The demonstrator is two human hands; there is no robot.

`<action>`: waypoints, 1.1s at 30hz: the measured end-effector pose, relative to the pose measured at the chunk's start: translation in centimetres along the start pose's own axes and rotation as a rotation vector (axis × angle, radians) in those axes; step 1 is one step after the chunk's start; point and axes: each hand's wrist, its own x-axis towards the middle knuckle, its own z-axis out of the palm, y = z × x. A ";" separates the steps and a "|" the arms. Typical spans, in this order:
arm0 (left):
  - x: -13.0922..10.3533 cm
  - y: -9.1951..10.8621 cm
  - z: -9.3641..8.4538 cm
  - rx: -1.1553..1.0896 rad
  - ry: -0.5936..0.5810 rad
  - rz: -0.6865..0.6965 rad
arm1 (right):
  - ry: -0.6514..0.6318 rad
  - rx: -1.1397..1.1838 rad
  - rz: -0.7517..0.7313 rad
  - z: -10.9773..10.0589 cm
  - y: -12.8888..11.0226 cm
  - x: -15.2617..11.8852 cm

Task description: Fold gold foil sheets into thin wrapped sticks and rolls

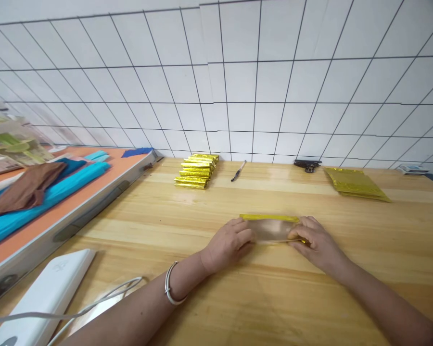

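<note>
Gold-edged sheet (pixel 270 230) stretches left to right
Left hand (pixel 238 239) curls closed on its left end; right hand (pixel 308 235) pinches its right end.

Light wood-grain tabletop (pixel 238 302) in use. Gold foil tubes (pixel 197 173) lined up at back, pen (pixel 238 172) set just right. Further right: small black object (pixel 307 166), type unclear, then flat gold foil pieces (pixel 355 183), stacked. Foil sheet (pixel 272 230) held at centre. White slab-shaped device (pixel 45 300) placed front left, cable (pixel 90 307) draped across.
</note>
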 end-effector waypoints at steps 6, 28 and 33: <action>-0.1 -0.3 -0.7 -0.026 -0.145 0.092 | -0.159 0.058 -0.129 -0.6 -0.1 0.0; 1.1 -0.2 0.6 0.233 -0.102 -0.447 | -0.036 -0.154 0.225 0.9 0.3 1.0; 1.2 -0.2 1.0 0.331 -0.131 -0.457 | -0.025 -0.257 0.254 1.1 0.3 1.4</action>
